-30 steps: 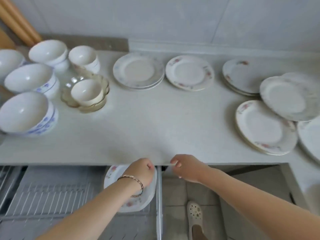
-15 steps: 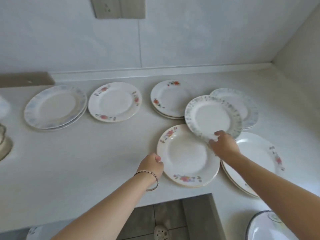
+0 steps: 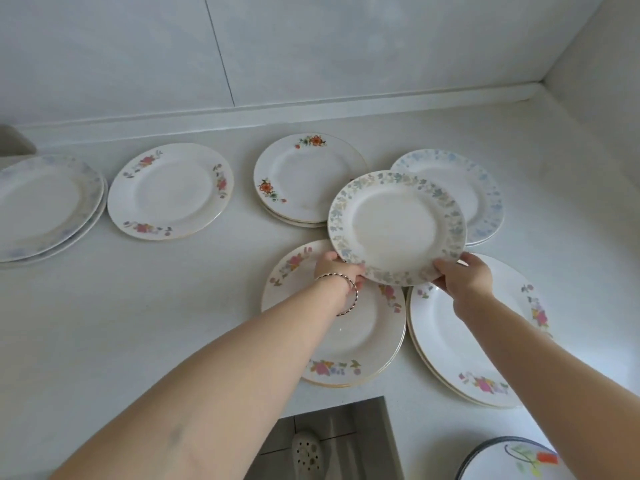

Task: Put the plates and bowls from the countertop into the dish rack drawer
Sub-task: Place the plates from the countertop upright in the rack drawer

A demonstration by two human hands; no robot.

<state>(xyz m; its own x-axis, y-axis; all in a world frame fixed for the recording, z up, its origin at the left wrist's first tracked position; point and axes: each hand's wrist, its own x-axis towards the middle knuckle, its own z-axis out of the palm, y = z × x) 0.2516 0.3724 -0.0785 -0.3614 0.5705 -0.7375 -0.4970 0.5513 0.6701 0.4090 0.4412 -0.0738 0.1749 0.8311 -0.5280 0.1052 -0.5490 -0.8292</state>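
A white plate with a grey-green leaf rim [image 3: 394, 226] is lifted slightly above the white countertop [image 3: 138, 306]. My left hand [image 3: 337, 270] grips its near-left edge and my right hand [image 3: 462, 275] grips its near-right edge. Under it lie a stack of pink-flowered plates [image 3: 360, 341] and another stack [image 3: 460, 341] to the right. Further back sit a blue-rimmed plate [image 3: 474, 188], an orange-flowered stack [image 3: 298, 174], a pink-flowered plate [image 3: 169, 192] and a pale blue stack [image 3: 45, 206] at the far left. The dish rack drawer and the bowls are out of view.
The counter meets tiled walls at the back and right, forming a corner [image 3: 543, 84]. A dark-rimmed plate [image 3: 512, 460] lies at the bottom right. Below the counter edge, tiled floor and a pale clog [image 3: 306, 455] show.
The view swung from the drawer up to the right counter. My right hand took the leaf-rimmed plate, my left hand joined on its other edge, and the plate rose.
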